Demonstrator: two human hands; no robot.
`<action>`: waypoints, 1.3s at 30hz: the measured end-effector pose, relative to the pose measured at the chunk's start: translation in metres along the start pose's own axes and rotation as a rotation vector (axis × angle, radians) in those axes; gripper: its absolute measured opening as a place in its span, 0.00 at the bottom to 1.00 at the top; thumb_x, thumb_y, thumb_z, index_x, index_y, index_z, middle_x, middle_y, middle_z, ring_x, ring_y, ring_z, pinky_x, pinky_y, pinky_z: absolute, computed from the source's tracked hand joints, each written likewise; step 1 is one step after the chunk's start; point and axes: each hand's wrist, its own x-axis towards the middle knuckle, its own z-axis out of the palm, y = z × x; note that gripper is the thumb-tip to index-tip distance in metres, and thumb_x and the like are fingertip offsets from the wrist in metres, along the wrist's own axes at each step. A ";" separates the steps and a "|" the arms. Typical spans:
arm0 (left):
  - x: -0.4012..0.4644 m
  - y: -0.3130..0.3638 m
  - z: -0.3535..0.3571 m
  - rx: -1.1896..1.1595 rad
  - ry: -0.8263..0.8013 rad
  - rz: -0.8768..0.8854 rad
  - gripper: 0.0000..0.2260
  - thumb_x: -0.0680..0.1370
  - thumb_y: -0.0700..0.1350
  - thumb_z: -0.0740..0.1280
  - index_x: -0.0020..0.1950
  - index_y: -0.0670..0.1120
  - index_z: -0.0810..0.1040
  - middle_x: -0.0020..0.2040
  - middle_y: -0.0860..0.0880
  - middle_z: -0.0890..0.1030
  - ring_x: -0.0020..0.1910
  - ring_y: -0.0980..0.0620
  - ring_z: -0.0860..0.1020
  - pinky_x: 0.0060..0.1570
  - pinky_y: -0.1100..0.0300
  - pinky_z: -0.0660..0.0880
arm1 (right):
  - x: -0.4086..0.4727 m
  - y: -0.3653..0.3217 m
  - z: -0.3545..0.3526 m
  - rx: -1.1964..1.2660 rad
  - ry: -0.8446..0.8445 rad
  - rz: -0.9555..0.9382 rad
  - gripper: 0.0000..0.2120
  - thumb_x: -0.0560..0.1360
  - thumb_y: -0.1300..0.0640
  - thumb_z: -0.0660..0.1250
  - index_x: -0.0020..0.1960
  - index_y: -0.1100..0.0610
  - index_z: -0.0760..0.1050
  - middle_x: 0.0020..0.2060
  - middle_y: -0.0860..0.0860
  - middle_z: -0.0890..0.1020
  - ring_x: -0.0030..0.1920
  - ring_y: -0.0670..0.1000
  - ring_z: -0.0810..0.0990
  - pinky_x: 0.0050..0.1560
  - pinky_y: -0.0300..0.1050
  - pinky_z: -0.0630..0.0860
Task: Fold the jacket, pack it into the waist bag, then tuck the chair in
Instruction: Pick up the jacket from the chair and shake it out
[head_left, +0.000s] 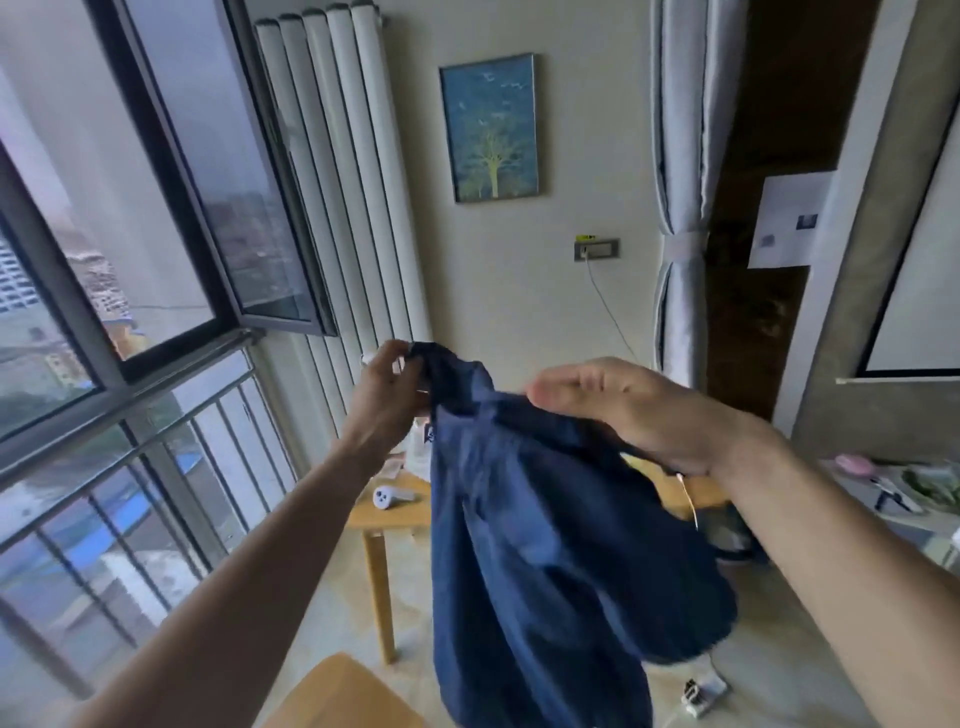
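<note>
A dark blue jacket (545, 545) hangs in the air in front of me, blurred by motion, its lower part drooping toward the floor. My left hand (387, 395) pinches its upper edge at the left. My right hand (623, 410) grips the fabric at the upper right, knuckles up, fingers curled under the cloth. The light wooden chair (337, 696) shows only as a corner at the bottom edge, below the jacket. I cannot make out a waist bag; the jacket hides most of the table behind it.
A small wooden table (384, 514) stands behind the jacket with a white gadget (387, 498) on it. A window with a railing (156, 426) runs along the left. A power strip (701, 693) lies on the floor. A cluttered surface (893, 493) is at right.
</note>
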 end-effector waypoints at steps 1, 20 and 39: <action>0.003 0.006 0.009 -0.071 -0.050 -0.003 0.07 0.86 0.41 0.58 0.54 0.44 0.75 0.42 0.46 0.84 0.33 0.58 0.83 0.32 0.65 0.78 | 0.001 0.004 -0.004 0.015 -0.041 0.011 0.18 0.84 0.51 0.61 0.60 0.63 0.81 0.56 0.61 0.86 0.58 0.60 0.85 0.64 0.52 0.79; 0.165 -0.009 0.075 0.396 -0.355 0.302 0.27 0.68 0.71 0.73 0.53 0.50 0.77 0.46 0.54 0.83 0.45 0.53 0.81 0.49 0.54 0.79 | 0.127 0.135 -0.125 -0.345 0.798 0.180 0.15 0.73 0.46 0.72 0.42 0.59 0.81 0.40 0.60 0.85 0.45 0.61 0.84 0.41 0.46 0.71; 0.331 -0.216 0.096 0.410 -0.652 -0.146 0.45 0.58 0.83 0.66 0.55 0.47 0.84 0.48 0.48 0.87 0.47 0.50 0.85 0.52 0.54 0.81 | 0.294 0.113 -0.199 0.189 0.821 0.128 0.06 0.77 0.56 0.72 0.52 0.55 0.85 0.48 0.53 0.90 0.50 0.53 0.88 0.56 0.50 0.80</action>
